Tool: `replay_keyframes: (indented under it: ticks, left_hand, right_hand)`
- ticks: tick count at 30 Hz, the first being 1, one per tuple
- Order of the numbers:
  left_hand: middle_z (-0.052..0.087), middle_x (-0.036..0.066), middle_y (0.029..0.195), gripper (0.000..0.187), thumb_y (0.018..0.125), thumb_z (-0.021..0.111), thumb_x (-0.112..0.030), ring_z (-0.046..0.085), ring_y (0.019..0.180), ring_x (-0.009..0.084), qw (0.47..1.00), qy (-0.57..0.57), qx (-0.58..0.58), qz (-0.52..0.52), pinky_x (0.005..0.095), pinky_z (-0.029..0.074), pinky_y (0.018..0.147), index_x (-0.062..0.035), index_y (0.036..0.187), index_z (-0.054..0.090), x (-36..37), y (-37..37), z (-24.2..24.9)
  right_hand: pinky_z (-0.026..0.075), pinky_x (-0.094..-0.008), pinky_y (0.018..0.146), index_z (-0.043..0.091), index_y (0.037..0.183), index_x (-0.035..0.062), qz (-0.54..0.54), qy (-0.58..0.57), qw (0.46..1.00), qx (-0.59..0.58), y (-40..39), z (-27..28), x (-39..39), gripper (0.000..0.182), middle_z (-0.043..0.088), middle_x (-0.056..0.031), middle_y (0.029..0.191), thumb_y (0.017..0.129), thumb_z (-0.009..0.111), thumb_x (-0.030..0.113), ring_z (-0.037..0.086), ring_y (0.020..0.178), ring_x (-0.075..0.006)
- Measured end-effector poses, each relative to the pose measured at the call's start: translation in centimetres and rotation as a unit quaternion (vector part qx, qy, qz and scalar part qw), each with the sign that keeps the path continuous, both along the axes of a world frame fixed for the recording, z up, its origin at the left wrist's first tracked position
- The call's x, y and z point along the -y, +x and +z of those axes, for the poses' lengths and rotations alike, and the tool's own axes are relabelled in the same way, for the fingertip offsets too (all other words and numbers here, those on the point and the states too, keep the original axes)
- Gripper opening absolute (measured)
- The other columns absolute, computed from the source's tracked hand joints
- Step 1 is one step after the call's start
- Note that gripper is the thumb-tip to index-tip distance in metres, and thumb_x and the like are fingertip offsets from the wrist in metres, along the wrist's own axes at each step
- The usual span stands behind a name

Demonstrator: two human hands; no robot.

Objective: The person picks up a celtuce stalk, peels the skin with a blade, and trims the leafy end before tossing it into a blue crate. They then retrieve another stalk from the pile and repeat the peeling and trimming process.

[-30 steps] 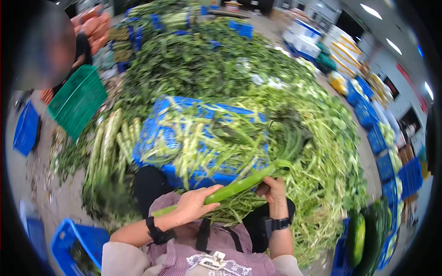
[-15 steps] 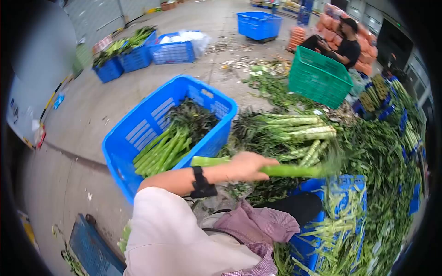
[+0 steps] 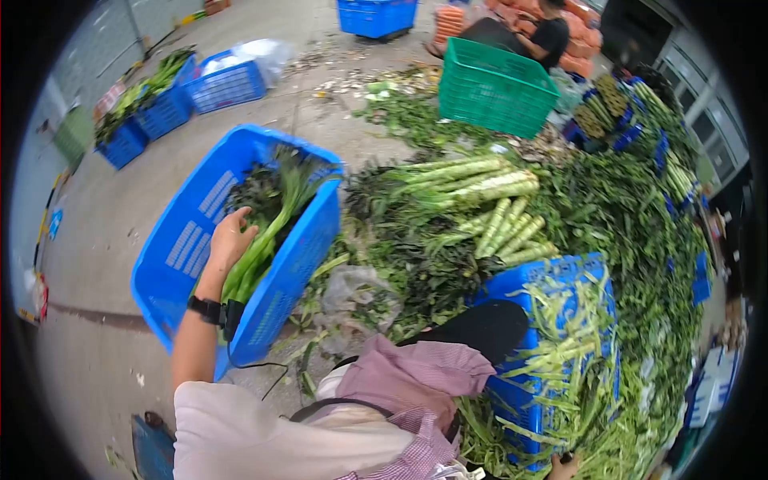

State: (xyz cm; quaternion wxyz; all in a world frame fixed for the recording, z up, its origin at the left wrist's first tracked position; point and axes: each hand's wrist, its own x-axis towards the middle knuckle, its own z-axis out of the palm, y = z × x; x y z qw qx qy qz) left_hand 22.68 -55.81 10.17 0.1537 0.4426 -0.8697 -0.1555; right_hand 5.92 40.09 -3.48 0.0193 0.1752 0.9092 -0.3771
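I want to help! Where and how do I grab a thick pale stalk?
Probably best near the thick, bare end of this stalk, from above: it lies on its side, nothing covers that end, and the other end runs into dark leaves.

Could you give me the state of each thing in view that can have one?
Large blue plastic basket: open-topped, part-filled
Long green leafy stalks: lying in that basket
Left hand: open, at the stalks
Right hand: partly out of frame, grip unclear
Blue plastic crate by the leg: strewn with pale green peelings
Green plastic crate: open-topped
Clear plastic bag: crumpled
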Motion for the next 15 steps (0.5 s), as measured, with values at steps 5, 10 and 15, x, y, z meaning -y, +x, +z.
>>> replay_keyframes:
  ticks: [5, 10, 15]
  left_hand:
    - [0.062, 0.019, 0.099, 0.044, 0.076, 0.07, -0.023, 0.059, 0.095, 0.0364, 0.975, 0.008, -0.093, -0.2, 0.0437, 0.047, 0.082, -0.0071, 0.115, 0.059, -5.2, -15.6, -4.6]
    - [0.061, 0.024, 0.103, 0.048, 0.076, 0.068, -0.028, 0.057, 0.101, 0.0382, 0.922, 0.147, -0.041, -0.355, 0.0439, 0.047, 0.087, -0.0052, 0.117, 0.059, -14.6, -33.1, -14.0]
    - [0.046, 0.028, 0.126, 0.057, 0.08, 0.066, -0.026, 0.045, 0.118, 0.0411, 0.893, 0.279, 0.06, -0.347, 0.0469, 0.043, 0.094, -0.0027, 0.129, 0.049, -22.4, -46.5, -21.3]
  right_hand:
    - [0.049, -0.0401, 0.08, 0.055, 0.119, 0.0015, 0.177, 0.227, 0.957, 0.041, 2.7, 4.9, 9.8, 0.05, 0.065, -0.0182, 0.106, 0.079, 0.072, 0.027, 0.063, 0.094, -0.0343]
    - [0.048, -0.0451, 0.072, 0.055, 0.106, 0.0017, 0.228, 0.372, 0.891, 0.121, 2.6, 11.9, 20.2, 0.038, 0.059, -0.02, 0.096, 0.076, 0.071, 0.019, 0.058, 0.082, -0.0381]
    - [0.048, -0.0461, 0.071, 0.055, 0.105, -0.0005, 0.21, 0.327, 0.915, 0.108, 2.0, 11.3, 20.5, 0.036, 0.058, -0.024, 0.099, 0.076, 0.071, 0.014, 0.057, 0.08, -0.0407]
